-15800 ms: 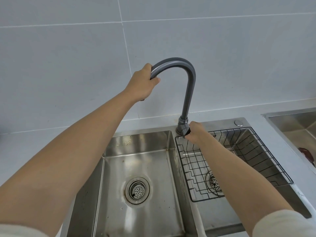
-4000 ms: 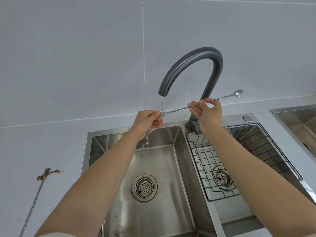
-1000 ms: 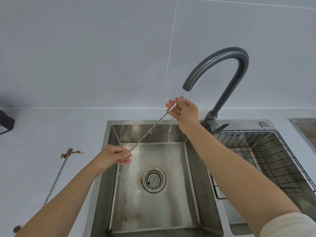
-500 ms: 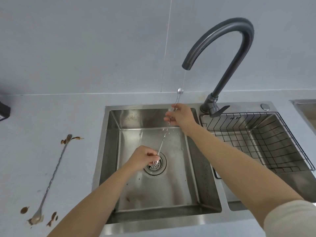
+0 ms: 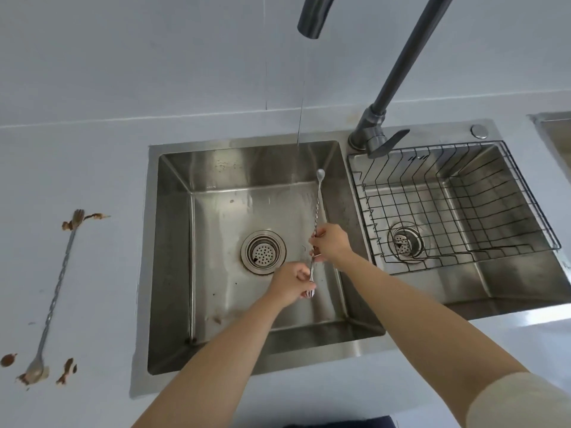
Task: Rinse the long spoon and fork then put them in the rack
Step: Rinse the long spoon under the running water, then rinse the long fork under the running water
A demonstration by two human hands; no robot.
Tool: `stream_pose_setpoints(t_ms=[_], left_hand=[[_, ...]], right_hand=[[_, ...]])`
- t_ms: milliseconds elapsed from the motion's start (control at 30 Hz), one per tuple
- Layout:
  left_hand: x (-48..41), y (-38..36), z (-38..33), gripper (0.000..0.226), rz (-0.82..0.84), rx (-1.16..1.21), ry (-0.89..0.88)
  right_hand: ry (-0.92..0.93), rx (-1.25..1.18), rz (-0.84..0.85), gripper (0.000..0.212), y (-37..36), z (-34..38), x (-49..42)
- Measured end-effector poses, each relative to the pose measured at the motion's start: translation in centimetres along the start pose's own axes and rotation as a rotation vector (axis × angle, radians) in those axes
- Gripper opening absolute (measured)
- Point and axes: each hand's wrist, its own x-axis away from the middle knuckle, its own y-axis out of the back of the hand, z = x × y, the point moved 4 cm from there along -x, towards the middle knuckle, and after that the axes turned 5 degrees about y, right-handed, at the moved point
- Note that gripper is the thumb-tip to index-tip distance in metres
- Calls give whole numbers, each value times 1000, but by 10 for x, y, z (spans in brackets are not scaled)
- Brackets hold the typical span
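Both bare forearms reach forward. The left hand (image 5: pixel 292 284) is curled in a loose fist, and the right hand (image 5: pixel 330 244), just beyond it, pinches with its fingertips.

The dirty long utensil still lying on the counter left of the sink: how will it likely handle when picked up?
The twisted-stem utensil looks thin and metal, so probably stiff and light. Its twisted stem should aid grip, though the brown residue at both ends may be slippery. Lying flat, it may be awkward to pinch up.
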Motion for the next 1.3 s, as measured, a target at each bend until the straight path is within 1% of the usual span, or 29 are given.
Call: stream_pose_setpoints(t_ms=[67,167,200,233,267,300,333,367,400,500,667,833,967,1067,1167,1200,1300], left_hand=[[-7,-10,8,17,30,-34,72],[-21,-25,19,30,76,-153,131],[-26,-29,22,30,88,-191,148],[-32,-33,25,26,95,-226,172],[-38,-36,27,17,100,-265,194],[-44,-38,29,8,107,-316,208],[-49,-40,30,3,112,-369,214],[-54,-42,32,6,114,-415,209],[-59,-45,33,9,118,-447,200],[-65,-53,35,20,120,-492,197],[-71,-62,38,25,108,-502,220],[-65,-54,34,32,120,-522,170],[-45,-22,17,34,-13,-518,113],[-20,9,6,35,-134,-645,4],[13,40,7,43,-279,-834,-73],[24,51,8,46,-327,-865,-77],[63,87,11,52,-476,-837,-65]], right_hand=[[-38,96,16,33,-3,-14,-6],[-76,186,63,35,-11,-31,-12],[-85,208,77,35,-15,-37,-15],[-94,227,83,33,-18,-43,-19],[-101,237,80,27,-21,-47,-22],[-109,247,75,17,-24,-52,-25],[-107,258,65,6,-27,-55,-29],[-99,278,48,6,-29,-59,-33],[-94,304,33,11,-31,-62,-38],[-81,382,13,15,-33,-70,-44],[-60,489,17,13,-35,-82,-49],[-48,583,18,18,-33,-75,-43],[-53,530,25,29,-29,-59,-34],[-32,448,57,47,-31,-39,-25],[70,446,119,72,-42,-9,-6],[115,469,130,77,-48,2,1],[269,545,122,79,-67,46,26]])
